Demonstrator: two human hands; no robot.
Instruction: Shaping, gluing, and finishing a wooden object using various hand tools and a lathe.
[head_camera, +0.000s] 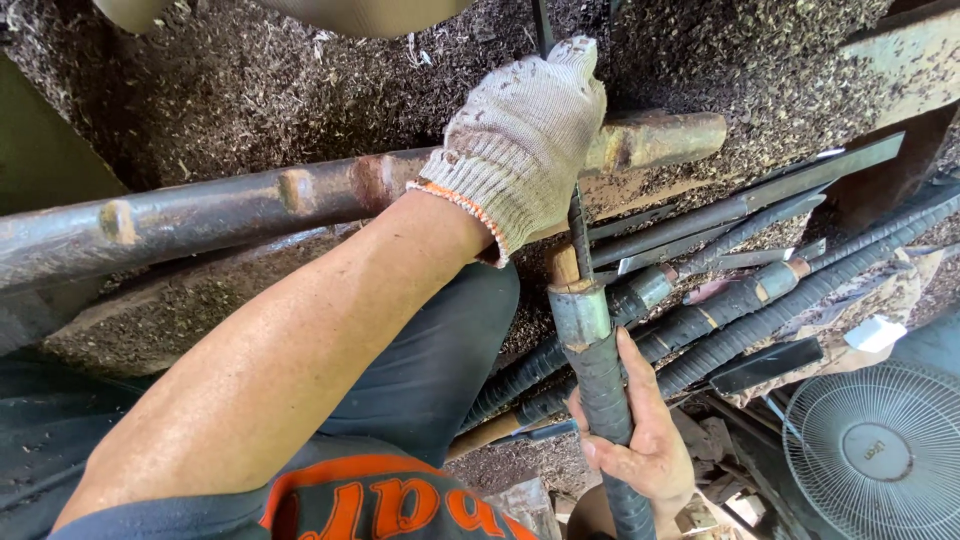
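My left hand (520, 140) wears a white knit glove with an orange cuff and is closed around the thin dark steel shank (579, 235) of a long tool. The shank runs down into a wooden stub and a grey metal ferrule (580, 312). Below the ferrule, my bare right hand (640, 445) grips the tool's handle (605, 395), which is wrapped in black rubber strip. The tool stands nearly upright between my hands. The glove hides the upper part of the shank.
A thick rusty round bar (250, 205) lies across the view behind my left hand. Several similar black-wrapped tools (760, 305) and flat steel blades (790, 185) lie to the right. Wood shavings (250, 80) cover the ground. A grey fan grille (875, 450) sits at the lower right.
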